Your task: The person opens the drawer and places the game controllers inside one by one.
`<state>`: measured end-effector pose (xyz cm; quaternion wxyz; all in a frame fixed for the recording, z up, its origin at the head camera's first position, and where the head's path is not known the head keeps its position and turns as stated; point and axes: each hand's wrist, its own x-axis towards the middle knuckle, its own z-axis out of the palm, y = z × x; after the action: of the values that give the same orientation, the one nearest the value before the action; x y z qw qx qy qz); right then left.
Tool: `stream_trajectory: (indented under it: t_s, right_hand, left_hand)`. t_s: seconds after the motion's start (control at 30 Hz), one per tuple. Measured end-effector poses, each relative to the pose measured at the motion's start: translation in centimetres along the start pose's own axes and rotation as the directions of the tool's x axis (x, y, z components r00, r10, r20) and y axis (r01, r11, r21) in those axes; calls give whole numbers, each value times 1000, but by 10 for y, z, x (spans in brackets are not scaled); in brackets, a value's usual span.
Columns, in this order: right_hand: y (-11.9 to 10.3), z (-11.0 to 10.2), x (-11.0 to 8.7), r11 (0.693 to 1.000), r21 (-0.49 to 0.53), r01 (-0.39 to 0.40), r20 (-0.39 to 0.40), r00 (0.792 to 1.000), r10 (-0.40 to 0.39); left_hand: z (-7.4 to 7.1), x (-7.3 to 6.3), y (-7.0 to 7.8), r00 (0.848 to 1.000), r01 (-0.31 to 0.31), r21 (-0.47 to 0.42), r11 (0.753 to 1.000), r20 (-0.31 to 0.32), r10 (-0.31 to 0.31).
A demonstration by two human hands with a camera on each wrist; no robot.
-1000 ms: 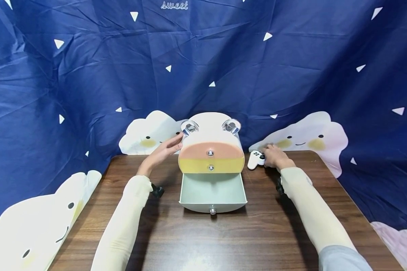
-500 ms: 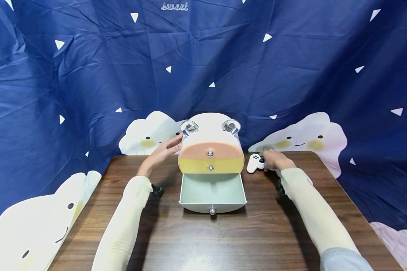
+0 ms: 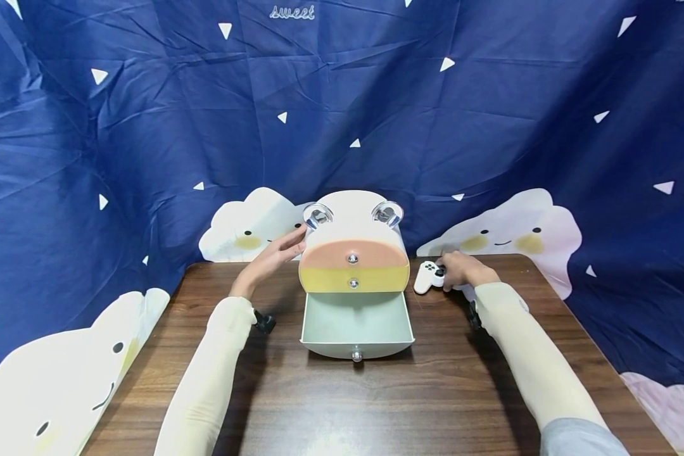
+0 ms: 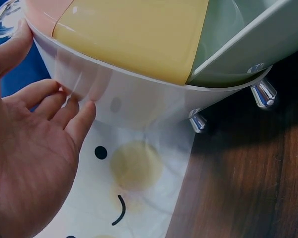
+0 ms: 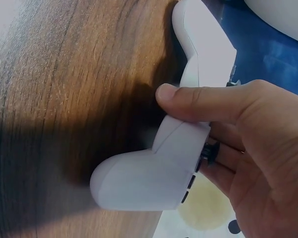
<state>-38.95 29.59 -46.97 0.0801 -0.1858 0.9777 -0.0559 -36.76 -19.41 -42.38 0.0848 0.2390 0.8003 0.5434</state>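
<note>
A white game controller point(image 3: 426, 278) with dark buttons is at the far right of the drawer box. My right hand point(image 3: 460, 268) grips it, the thumb point(image 5: 188, 101) across its middle and the other fingers on the far side, partly hidden by it. In the head view a small desktop drawer box point(image 3: 353, 221) with round silver eyes stands at the back centre. Its green bottom drawer point(image 3: 358, 316) is pulled out and holds nothing visible. My left hand point(image 3: 273, 256) rests with relaxed fingers against the box's left side; its fingertips point(image 4: 87, 111) touch the white wall.
The box's peach drawer point(image 3: 333, 253) and yellow drawer point(image 3: 325, 278) are closed, each with a silver knob. Everything stands on a brown wooden table point(image 3: 342, 405). A blue curtain point(image 3: 353, 82) with clouds hangs right behind the table's back edge.
My right hand and the game controller have shifted slightly toward me, and the controller has turned a little. The left hand and the drawer box stay in place.
</note>
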Motion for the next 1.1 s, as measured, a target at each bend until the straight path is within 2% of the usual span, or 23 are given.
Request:
stream_trajectory:
  t_s: [0.27, 0.5, 0.9, 1.1]
  right_hand:
    - [3, -2, -2, 1000, -5, -19, 22, 1000, 19]
    - [2, -10, -7, 1000, -5, -6, -2, 1000, 6]
    - [-10, -39, -27, 996, -29, 86, -57, 995, -87]
    - [-15, -54, -39, 995, -37, 92, -62, 994, -95]
  left_hand:
    - [0, 1, -1, 1000, 3, 9, 1000, 0, -3]
    - [1, -1, 3, 1000, 9, 16, 1000, -8, -9]
    - [1, -2, 1, 1000, 14, -21, 1000, -1, -14]
    - [3, -1, 1, 1000, 8, -42, 999, 1, -8]
